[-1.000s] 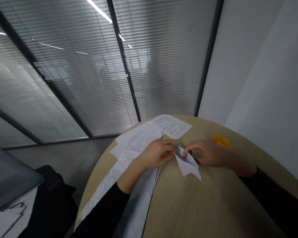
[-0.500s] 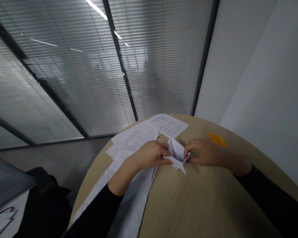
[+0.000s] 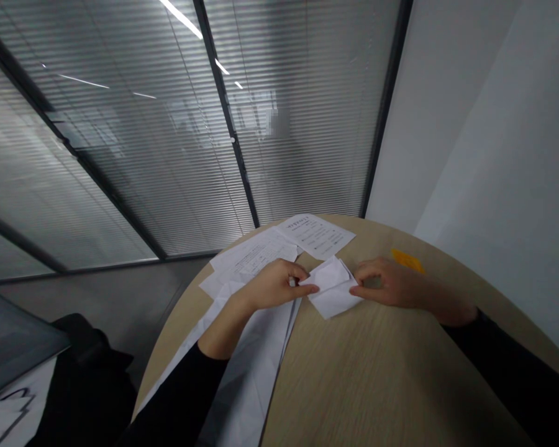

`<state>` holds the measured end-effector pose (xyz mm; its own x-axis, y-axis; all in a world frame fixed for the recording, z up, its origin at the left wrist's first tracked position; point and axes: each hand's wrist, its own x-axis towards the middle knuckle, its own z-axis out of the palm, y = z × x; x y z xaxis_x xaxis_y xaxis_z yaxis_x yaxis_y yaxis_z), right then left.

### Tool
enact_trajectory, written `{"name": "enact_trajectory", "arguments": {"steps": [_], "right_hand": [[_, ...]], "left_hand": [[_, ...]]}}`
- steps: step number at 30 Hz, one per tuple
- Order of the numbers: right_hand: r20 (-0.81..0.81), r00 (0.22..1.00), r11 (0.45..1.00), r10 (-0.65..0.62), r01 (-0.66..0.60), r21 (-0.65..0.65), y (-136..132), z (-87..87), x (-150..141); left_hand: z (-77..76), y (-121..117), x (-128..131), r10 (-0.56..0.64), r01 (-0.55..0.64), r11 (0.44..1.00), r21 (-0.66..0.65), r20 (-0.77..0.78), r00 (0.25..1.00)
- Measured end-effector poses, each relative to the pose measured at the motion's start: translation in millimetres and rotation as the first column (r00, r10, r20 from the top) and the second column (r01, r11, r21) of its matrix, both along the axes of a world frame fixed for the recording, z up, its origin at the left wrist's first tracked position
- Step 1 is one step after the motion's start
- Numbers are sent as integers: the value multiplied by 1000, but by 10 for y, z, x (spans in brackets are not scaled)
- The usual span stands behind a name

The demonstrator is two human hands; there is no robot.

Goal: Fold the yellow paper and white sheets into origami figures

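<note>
A small folded white paper (image 3: 334,300) lies between my two hands, just above or on the wooden table; I cannot tell whether it touches. Its shape is flattened, with a smaller flap across its upper part. My left hand (image 3: 279,284) pinches the paper's left corner between thumb and fingers. At the right corner, my right hand (image 3: 386,284) grips the edge with its thumb on top and the fingers curled behind. Beneath my left forearm stretch large creased white sheets (image 3: 246,372).
Printed sheets (image 3: 314,234) lie at the far edge of the round wooden table (image 3: 354,385). An orange piece (image 3: 407,261) rests beyond my right wrist. A glass partition with blinds (image 3: 307,174) stands behind, a white wall (image 3: 503,205) to the right. Dark objects (image 3: 88,366) are at lower left.
The paper, which stood open like a pocket with its sides pulled apart, is now collapsed into a flatter folded shape. Both hands have stayed at its sides, shifting slightly.
</note>
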<state>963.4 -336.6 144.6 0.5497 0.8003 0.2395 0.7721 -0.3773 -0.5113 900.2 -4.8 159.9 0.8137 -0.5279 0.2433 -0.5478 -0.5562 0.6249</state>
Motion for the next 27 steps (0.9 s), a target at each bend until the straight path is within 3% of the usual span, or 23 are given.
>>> {"name": "enact_trajectory", "arguments": {"steps": [3,7,13,18,21,27], "right_hand": [[-38,999,998,-32,34,48,11,-21,46],[-161,986,988,-31,54,145,48,-22,47],[-257,959,963,-122,177,203,141,-33,-56],[-162,986,969,-33,72,238,219,-63,-81],[-61,995,967,-78,90,238,258,-85,-75],[-40,997,982,-68,74,171,244,-95,-26]], "left_hand": [[-61,-34,13,96,-105,985,-137,-67,993],[-60,-125,-7,96,-144,950,-276,-178,979],[-48,-251,-56,38,-64,976,-208,-128,991],[-91,-286,-69,85,-91,985,-147,-46,995],[-78,-289,-76,72,-72,994,-82,-4,997],[-3,-240,-78,-5,-1,997,-75,-80,997]]}}
